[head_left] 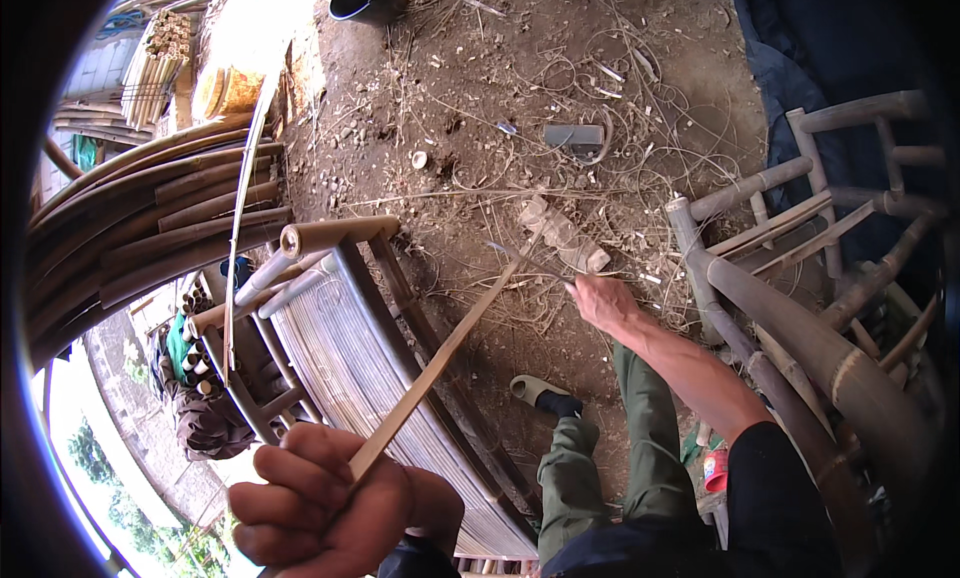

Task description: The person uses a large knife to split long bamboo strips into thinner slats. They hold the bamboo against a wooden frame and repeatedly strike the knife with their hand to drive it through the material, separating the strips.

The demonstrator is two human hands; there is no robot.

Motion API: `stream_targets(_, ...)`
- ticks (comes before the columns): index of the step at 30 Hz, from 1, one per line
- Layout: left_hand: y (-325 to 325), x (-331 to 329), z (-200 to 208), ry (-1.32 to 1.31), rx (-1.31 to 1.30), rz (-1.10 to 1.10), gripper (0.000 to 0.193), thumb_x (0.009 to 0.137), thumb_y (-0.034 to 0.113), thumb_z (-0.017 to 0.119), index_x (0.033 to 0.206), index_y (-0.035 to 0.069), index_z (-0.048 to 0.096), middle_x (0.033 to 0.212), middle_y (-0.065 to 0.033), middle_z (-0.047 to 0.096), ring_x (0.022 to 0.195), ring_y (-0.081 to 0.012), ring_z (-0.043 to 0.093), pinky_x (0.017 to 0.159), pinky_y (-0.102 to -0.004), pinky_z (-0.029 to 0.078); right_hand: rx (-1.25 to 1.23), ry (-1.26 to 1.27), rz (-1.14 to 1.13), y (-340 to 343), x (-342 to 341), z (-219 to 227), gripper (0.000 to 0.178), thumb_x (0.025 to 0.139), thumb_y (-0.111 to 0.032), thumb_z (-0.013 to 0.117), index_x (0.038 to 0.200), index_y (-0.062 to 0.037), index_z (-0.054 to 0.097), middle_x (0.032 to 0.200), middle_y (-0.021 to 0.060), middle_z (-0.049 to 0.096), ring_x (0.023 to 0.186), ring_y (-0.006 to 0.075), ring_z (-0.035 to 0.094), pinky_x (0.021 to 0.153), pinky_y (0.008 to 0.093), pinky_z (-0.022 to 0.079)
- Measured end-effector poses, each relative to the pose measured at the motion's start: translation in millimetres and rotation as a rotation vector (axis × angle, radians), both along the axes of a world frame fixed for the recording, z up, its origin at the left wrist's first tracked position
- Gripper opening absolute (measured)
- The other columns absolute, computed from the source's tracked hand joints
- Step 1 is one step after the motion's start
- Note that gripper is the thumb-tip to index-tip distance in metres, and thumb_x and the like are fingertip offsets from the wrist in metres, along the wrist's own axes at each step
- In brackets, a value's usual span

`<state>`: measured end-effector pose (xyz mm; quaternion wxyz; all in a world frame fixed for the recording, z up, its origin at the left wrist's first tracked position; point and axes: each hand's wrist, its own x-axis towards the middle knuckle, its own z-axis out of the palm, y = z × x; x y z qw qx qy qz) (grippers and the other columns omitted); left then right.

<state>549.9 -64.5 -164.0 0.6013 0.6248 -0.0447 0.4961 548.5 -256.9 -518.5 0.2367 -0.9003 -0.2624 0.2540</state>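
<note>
Fingers [285,508] of the left hand [325,508] clamped round the strip [440,365], and out it slants, past the bench [340,328], already long and narrow! Up at its far end, across comes the knife [540,267]; whether they touch, too close to call. On to the right hand [605,305], fingers closed round the knife's near end. Shavings [650,277] about: trimming looks partway, I'd judge; how much remains, can't tell. Far right, a bamboo chair [790,315], apart from both hands.
</note>
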Motion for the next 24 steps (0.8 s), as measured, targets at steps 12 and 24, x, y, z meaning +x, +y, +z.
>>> stream_targets(12, -4.1, -13.2, -49.3, -0.046, 0.044, 0.098, 0.054, 0.094, 0.063, 0.03, 0.065, 0.017, 0.03, 0.064, 0.0039, 0.028, 0.05, -0.0094, 0.024, 0.043, -0.0215, 0.019, 0.556, -0.032, -0.047, 41.8, -9.9, -15.1, 0.022, 0.095, -0.024, 0.053, 0.08, -0.008, 0.05, 0.056, 0.0036, 0.044, 0.042, 0.014, 0.039, 0.034, 0.0266, 0.036)
stream_targets(24, 37.5, -40.4, -20.3, -0.029, 0.01, 0.317, 0.048, 0.1, 0.05, 0.032, 0.07, 0.013, 0.033, 0.065, 0.0008, 0.028, 0.052, -0.0083, 0.024, 0.047, -0.0219, 0.019, 0.093, 0.221, -0.429, -7.7, -50.9, -39.7, 0.039, 0.093, -0.039, 0.056, 0.075, -0.0042, 0.059, 0.063, 0.008, 0.063, 0.048, 0.017, 0.056, 0.045, 0.0353, 0.047)
